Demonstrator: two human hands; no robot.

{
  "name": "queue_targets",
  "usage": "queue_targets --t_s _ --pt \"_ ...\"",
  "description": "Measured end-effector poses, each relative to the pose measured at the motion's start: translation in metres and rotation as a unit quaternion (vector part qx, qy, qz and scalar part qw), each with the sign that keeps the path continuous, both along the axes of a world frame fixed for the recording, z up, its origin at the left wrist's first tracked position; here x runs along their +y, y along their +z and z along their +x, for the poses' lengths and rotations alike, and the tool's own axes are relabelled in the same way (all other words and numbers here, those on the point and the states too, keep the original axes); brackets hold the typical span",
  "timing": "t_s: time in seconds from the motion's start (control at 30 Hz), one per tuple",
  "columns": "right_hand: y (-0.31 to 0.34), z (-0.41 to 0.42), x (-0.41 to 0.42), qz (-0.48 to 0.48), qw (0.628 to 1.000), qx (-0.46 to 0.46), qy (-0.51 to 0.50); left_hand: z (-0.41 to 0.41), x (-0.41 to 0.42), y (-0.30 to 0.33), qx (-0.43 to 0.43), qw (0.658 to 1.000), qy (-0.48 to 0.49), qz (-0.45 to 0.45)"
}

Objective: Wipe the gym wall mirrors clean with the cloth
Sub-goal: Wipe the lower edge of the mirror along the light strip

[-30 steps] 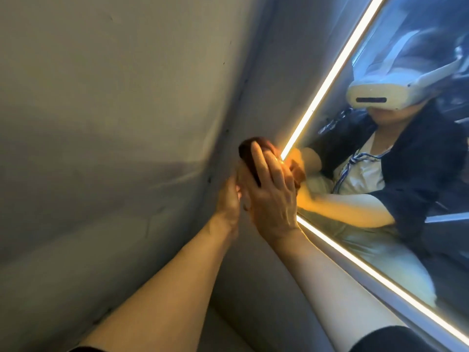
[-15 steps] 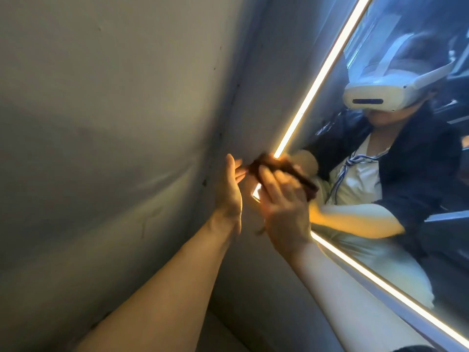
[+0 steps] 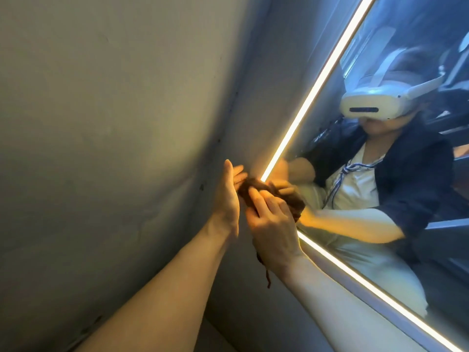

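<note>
Where mirror (image 3: 380, 72) edge meets wall (image 3: 101, 123), right hand (image 3: 274, 224) grips cloth (image 3: 256, 188), left hand (image 3: 227, 196) flat

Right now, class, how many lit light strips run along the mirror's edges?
2. One light strip climbs from the cloth to the top edge; the other runs from the right hand to the lower right corner. Their meeting corner is hidden.
</note>
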State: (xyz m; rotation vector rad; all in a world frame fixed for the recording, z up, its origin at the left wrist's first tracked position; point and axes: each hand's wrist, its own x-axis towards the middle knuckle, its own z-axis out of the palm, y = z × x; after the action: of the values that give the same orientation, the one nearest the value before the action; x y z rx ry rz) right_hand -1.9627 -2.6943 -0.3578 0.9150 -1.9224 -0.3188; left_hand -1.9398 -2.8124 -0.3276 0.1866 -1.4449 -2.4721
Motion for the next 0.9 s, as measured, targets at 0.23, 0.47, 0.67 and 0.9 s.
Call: queue_targets --t_s 0.23,0.47,0.67,0.9 --pt "0.101 -0.024 -0.037 -0.135 0.984 0.116 0.002 0.005 -0.002 -0.001 -0.001 1.000 -0.012 0.025" --pt "0.040 -0.024 -0.025 0.072 0.994 0.004 0.081 0.001 0.003 0.004 0.005 0.997 0.035 0.063" --pt "0.070 -0.021 -0.014 -0.029 0.994 0.097 0.027 0.004 -0.003 0.002 -0.020 0.996 0.037 0.076" --pt "0.060 -0.002 -0.003 -0.059 0.996 0.048 0.055 0.006 0.005 0.007 0.020 0.999 0.011 0.040"
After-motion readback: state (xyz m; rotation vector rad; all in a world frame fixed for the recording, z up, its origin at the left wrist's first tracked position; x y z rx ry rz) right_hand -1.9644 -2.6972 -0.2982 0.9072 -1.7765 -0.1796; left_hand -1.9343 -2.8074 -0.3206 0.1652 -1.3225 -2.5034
